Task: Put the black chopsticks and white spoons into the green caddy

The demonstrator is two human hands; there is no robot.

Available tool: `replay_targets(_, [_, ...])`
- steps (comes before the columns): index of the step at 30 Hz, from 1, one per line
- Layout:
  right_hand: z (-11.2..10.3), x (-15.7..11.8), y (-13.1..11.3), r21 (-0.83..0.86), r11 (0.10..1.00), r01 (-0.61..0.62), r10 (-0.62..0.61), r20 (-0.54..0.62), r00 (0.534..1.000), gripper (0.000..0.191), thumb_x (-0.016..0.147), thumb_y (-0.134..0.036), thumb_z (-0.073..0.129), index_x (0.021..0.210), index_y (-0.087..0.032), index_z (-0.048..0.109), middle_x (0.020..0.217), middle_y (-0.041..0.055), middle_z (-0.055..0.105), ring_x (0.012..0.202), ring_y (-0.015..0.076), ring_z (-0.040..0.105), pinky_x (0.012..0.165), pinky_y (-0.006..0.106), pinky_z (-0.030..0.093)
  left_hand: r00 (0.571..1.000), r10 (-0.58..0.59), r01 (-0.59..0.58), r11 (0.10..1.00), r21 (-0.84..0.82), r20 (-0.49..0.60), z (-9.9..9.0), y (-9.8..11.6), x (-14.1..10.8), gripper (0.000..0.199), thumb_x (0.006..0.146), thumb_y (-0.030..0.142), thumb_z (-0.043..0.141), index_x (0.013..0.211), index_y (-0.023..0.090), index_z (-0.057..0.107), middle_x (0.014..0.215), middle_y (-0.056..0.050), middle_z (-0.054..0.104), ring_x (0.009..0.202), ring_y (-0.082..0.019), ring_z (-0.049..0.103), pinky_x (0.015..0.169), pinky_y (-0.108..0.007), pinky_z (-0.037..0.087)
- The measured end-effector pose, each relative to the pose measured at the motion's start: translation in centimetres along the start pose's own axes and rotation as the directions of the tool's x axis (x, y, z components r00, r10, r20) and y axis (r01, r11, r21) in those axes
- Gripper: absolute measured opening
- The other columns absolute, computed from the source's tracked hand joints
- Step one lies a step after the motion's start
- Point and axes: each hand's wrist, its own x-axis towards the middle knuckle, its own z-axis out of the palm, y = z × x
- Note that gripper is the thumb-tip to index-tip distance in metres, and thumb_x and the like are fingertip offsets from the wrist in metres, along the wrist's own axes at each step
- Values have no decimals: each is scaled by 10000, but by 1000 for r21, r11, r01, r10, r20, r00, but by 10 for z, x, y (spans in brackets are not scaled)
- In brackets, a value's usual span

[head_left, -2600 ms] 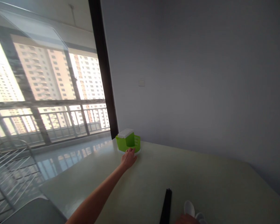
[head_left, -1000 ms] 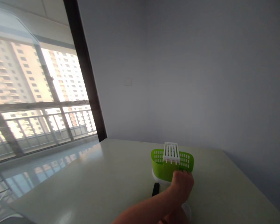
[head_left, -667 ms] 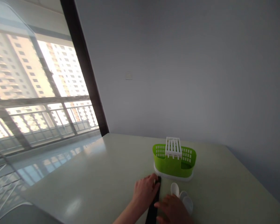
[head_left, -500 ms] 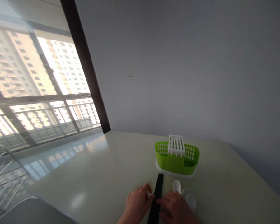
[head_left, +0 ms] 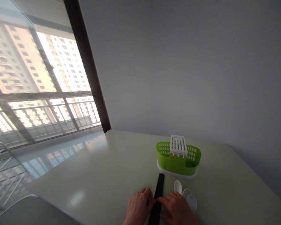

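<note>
Far left: a wide window (head_left: pixel 37 87) with pale tower blocks behind a railing, closed off by a dark frame post (head_left: pixel 89 72) that meets the far left corner of the worktop (head_left: pixel 103 175). Pale, glossy worktop, catching the window's glare along its left edge.

At the near edge, left of centre: left hand (head_left: pixel 138 207), palm down, fingers bent and resting flat, fingertips touching the left side of a bundle of black chopsticks (head_left: pixel 158 195). Grip not closed round anything; merely pressed against the bundle. Chopsticks lying flat, running from the near edge straight toward the far edge, their far tips just short of the white tray under the holder.

Right of the bundle: right hand (head_left: pixel 176 209), also palm down, fingers touching the bundle's right side, likewise loose with nothing clasped. Just beside it, toward the right edge: three white spoons (head_left: pixel 186 195), bowls up, overlapping one another.

Beyond, nearer the far edge: green cutlery holder (head_left: pixel 179 157) with perforated walls, upright on its white tray, a white slotted insert (head_left: pixel 178 145) standing in its middle. Grey wall (head_left: pixel 201 62) behind, small switch plate (head_left: pixel 131 71) on it.
</note>
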Motion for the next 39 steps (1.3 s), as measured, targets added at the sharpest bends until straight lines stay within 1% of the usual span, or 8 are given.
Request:
replay_targets(9, [-7, 2, -8, -100, 995, -4, 2, -23, 1000, 320, 766, -397, 601, 1065, -293, 552, 873, 21, 632, 811, 236, 569, 716, 351, 380, 999, -4, 4, 1000, 1, 47, -6, 1, -1, 149, 801, 382, 503, 868, 275, 581, 917, 34, 653, 800, -135, 612, 603, -209, 365])
replay_targets(13, [-10, 3, -10, -151, 989, 4, -5, -9, 1000, 289, 778, -414, 585, 1035, -285, 555, 856, 26, 628, 797, 237, 566, 691, 343, 374, 999, -6, 6, 1000, -1, 52, -9, 2, -1, 139, 795, 349, 498, 884, 276, 577, 919, 34, 655, 788, -132, 614, 603, -209, 371])
replay_targets(21, [-7, 2, -7, -107, 994, 19, -22, -22, 1000, 297, 777, -414, 589, 1039, -285, 539, 885, 17, 606, 810, 228, 556, 692, 340, 369, 999, -8, 8, 1000, 3, 38, -7, 7, -2, 198, 765, 382, 545, 918, 258, 569, 950, 10, 645, 814, -155, 624, 641, -222, 405])
replay_targets(25, [-7, 2, -5, -96, 995, 14, -15, -7, 1000, 224, 792, -409, 569, 974, -279, 552, 874, 12, 598, 820, 225, 544, 697, 341, 367, 999, -21, 20, 999, 33, 33, -8, 3, 2, 180, 760, 310, 537, 926, 248, 572, 958, -4, 638, 832, -169, 630, 659, -237, 431])
replay_targets(30, [-10, 1, -2, -103, 995, 15, -15, -4, 1000, 157, 828, -392, 518, 887, -251, 555, 866, 15, 581, 827, 218, 521, 718, 348, 369, 998, -64, 60, 988, 145, 19, -12, -6, 8, 194, 768, 251, 477, 928, 211, 579, 966, -48, 626, 840, -205, 638, 669, -287, 471])
replay_targets(33, [-8, 1, 0, -95, 995, 9, -10, -13, 1000, 129, 821, -360, 526, 857, -239, 551, 874, 16, 577, 848, 217, 515, 735, 349, 376, 998, -67, 63, 976, 208, 10, -14, -6, 11, 216, 759, 219, 476, 940, 183, 590, 956, -79, 625, 867, -226, 637, 699, -312, 486])
replay_targets(36, [-6, 2, 0, -82, 996, 21, -24, -34, 999, 136, 809, -366, 548, 844, -235, 551, 879, 16, 580, 853, 217, 516, 740, 351, 387, 995, -100, 94, 961, 260, 12, -15, -2, 16, 251, 766, 134, 434, 951, 145, 604, 944, -113, 631, 884, -248, 638, 710, -338, 500])
replay_targets(39, [-12, 1, 1, -61, 997, 45, -51, -94, 994, 94, 809, -327, 554, 813, -233, 551, 853, 9, 582, 828, 206, 524, 740, 350, 397, 991, -135, 133, 946, 294, -13, -15, -1, 22, 310, 784, 45, 353, 937, 114, 614, 926, -141, 637, 879, -255, 643, 700, -351, 509])
